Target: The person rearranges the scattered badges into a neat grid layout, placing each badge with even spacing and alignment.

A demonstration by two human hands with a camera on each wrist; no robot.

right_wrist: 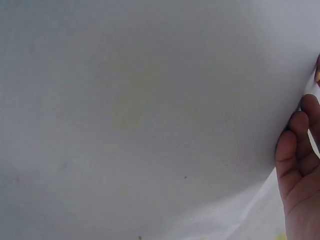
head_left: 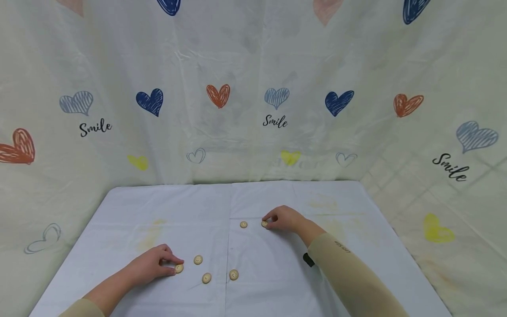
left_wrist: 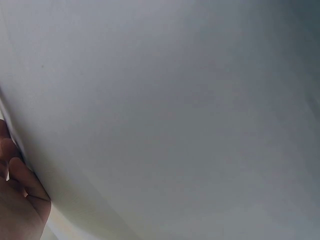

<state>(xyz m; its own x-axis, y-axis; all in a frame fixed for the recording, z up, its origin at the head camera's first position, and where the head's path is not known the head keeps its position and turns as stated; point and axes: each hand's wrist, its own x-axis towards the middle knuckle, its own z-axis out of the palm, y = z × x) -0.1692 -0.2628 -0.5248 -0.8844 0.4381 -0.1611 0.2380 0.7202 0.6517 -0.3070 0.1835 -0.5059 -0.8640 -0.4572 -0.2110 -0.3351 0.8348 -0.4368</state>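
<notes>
At the left of the table, my left hand (head_left: 154,265) pinches a round wooden button (head_left: 179,268) between thumb and forefinger, close at the cloth. Farther back and to the right, my right hand (head_left: 287,219) pinches another wooden button (head_left: 264,223) the same way. Just left of that one lies a loose button (head_left: 243,224). Nearer to the left hand are a button (head_left: 198,259) and, below it, a second (head_left: 206,278); a third (head_left: 233,274) lies beside the cloth's crease. Both wrist views show curled fingers at the edge, with the pinched buttons mostly hidden.
A white cloth (head_left: 269,290) with a centre crease and faint yellow stains covers the table. Behind it hangs a pale curtain (head_left: 245,136) printed with hearts and "Smile". A small black object (head_left: 308,259) shows at the right sleeve's edge.
</notes>
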